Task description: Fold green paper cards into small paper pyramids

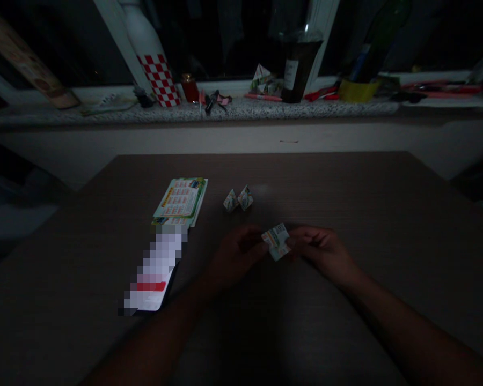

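A small folded paper square (277,242), printed in white, green and orange, is held up between my two hands. At its left corner, my left hand (241,249) pinches it between thumb and fingers. On the opposite side my right hand (320,246) grips it the same way, thumb on top. Just beyond my hands a folded paper piece with pointed tips (238,199) stands on the table. To the left lies a stack of printed calendar sheets (181,198). A lit phone (156,273), its screen pixelated, touches or overlaps the near end of that stack.
Behind the brown table (346,187) runs a speckled stone sill (241,111). On it stand a red-and-white checked bottle (160,75), a dark plastic cup (300,69), a green bottle in a yellow holder (358,90) and small clutter. The room is dim.
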### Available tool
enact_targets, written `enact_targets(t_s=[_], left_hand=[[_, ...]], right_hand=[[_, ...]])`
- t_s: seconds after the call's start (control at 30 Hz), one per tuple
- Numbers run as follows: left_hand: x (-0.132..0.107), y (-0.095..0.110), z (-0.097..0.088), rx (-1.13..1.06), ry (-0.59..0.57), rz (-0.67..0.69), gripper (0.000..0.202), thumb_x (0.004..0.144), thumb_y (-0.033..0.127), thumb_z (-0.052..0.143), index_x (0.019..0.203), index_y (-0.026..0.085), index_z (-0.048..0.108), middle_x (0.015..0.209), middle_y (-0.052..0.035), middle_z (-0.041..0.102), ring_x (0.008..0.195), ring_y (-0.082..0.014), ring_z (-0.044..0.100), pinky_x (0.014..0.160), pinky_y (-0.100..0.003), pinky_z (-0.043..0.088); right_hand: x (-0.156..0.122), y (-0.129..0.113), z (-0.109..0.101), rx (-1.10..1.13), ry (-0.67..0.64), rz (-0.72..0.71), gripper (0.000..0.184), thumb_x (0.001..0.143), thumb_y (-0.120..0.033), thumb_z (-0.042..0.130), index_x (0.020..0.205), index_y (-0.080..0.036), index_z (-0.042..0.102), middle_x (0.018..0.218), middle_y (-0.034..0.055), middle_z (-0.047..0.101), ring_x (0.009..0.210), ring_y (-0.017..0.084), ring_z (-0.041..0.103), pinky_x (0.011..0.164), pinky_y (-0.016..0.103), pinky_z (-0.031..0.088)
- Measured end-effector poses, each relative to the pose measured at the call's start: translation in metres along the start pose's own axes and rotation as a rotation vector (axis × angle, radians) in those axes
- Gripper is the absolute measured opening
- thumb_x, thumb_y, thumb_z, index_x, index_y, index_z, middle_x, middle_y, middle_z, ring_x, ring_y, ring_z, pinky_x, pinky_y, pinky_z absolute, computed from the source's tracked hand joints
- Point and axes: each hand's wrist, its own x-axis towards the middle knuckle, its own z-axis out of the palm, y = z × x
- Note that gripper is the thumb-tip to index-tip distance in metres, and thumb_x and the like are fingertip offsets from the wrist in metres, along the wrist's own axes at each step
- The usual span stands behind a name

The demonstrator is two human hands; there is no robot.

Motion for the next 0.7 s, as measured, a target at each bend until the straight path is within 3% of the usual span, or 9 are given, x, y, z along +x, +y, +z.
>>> enact_targets(t_s=[0.1, 0.27, 0.43, 0.7], left_hand=[[-0.0011, 0.0014, -0.004, 0.058, 0.07, 0.126, 0.043, 0.075, 0.026, 0.069, 0.115, 0.02, 0.054, 0.099, -0.0052, 0.067, 0.085, -0.017, 0.064, 0.074, -0.028, 0.05], [-0.0043, 0.0071, -0.0048, 0.231, 0.022, 0.215, 0.027, 0.078, 0.024, 0.065, 0.105, 0.019, 0.065, 0.103, -0.0054, 0.069, 0.095, -0.0188, 0.064, 0.086, -0.031, 0.048], [-0.0048, 0.0091, -0.0054, 0.305, 0.049, 0.234, 0.021, 0.079, 0.025, 0.064, 0.098, 0.02, 0.071, 0.096, -0.005, 0.071, 0.089, -0.0184, 0.065, 0.081, -0.03, 0.049], [-0.0033, 0.0076, -0.0011, 0.149, 0.122, 0.198, 0.015, 0.077, 0.025, 0.067, 0.088, 0.016, 0.072, 0.088, -0.0063, 0.072, 0.077, -0.0165, 0.066, 0.07, -0.026, 0.051]], right_hand=[[0.0004, 0.0025, -0.0048, 0.007, 0.001, -0.026, 0.024, 0.076, -0.036, 0.07, 0.088, -0.015, 0.071, 0.066, 0.0025, 0.067, 0.052, 0.01, 0.055, 0.051, 0.023, 0.045], [-0.0019, 0.0003, -0.0033, -0.004, -0.003, -0.038, 0.03, 0.074, -0.034, 0.072, 0.098, -0.015, 0.069, 0.066, 0.0013, 0.066, 0.052, 0.009, 0.055, 0.051, 0.022, 0.044], [-0.0036, -0.0014, -0.0002, 0.025, 0.037, -0.07, 0.027, 0.072, -0.035, 0.074, 0.092, -0.018, 0.07, 0.07, 0.003, 0.07, 0.057, 0.012, 0.061, 0.054, 0.024, 0.05], [-0.0089, -0.0041, 0.0019, -0.031, -0.003, -0.215, 0.024, 0.074, -0.033, 0.073, 0.095, -0.023, 0.071, 0.09, 0.0053, 0.074, 0.081, 0.018, 0.07, 0.075, 0.03, 0.056]])
